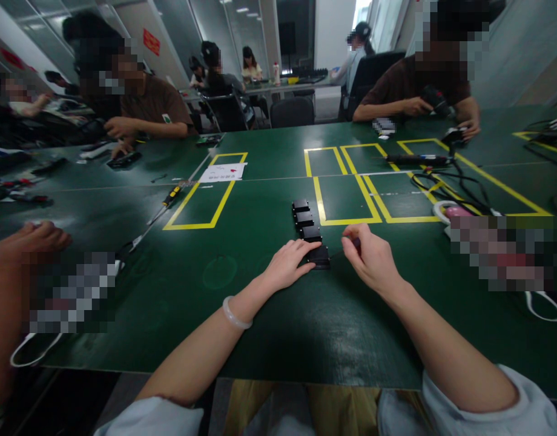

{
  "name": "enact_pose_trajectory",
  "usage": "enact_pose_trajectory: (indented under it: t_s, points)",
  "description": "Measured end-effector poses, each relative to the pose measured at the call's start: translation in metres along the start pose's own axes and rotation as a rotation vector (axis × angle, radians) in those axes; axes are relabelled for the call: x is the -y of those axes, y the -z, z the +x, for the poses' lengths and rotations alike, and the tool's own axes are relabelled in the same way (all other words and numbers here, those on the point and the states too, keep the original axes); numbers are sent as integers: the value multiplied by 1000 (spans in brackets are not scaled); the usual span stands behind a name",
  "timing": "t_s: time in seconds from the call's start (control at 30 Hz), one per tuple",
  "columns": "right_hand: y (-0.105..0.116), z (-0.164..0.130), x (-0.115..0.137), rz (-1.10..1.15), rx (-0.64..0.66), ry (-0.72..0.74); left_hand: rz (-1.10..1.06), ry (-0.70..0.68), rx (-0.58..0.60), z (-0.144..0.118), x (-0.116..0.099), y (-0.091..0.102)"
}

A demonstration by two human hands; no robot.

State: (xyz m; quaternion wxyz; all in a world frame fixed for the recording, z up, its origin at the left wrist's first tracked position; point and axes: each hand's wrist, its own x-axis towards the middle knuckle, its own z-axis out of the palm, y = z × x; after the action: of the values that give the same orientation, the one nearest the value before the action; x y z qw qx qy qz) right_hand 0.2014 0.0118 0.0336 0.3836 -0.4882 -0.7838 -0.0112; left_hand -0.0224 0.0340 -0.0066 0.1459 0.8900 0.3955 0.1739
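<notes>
On a green surface (342, 327), the left hand (286, 266) pinches 1 of 4 black blocks (319, 255) between fingers, the right hand (372, 257) a dark-handled tool (356, 243).

I worked in a shared workroom, a light bench workshop set within an office-like interior. The long green tabletop (269, 339) was marked off with yellow tape rectangles (189, 227) and carried hand tools, among them a yellow-and-black screwdriver (172, 195) and a long black tool (417, 160); on my side lay a row of small black blocks (304, 218). Across from me, a person in brown (392, 85) held a dark handheld tool (435, 100). Black chairs (293, 112), glass partitions (242, 36) and a farther table (281, 88) with people around it showed the office character.
</notes>
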Motion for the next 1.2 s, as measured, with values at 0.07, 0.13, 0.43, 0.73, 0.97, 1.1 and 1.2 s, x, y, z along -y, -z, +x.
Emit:
enact_pose_trajectory:
  t_s: [0.07,0.13,0.43,0.73,0.97,1.1,1.2]
  points:
    - [0,0,0,7,6,-1,-1,-1,-1,0,0,-1]
    - [0,0,-1,14,5,-4,-2,-2,0,0,1,-1]
    - [0,-1,0,-3,-18,-5,4,1,-2,0,1,-1]
    - [-1,-1,-2,10,-17,0,3,4,2,0,0,-1]
    - [0,0,0,0,-9,13,5,1,-4,0,1,-1]
    - [-2,-1,-2,0,-20,17,10,0,-2,0,1,-2]
    - [-4,-1,-3,-3,-31,26,11,0,-5,0,2,-3]
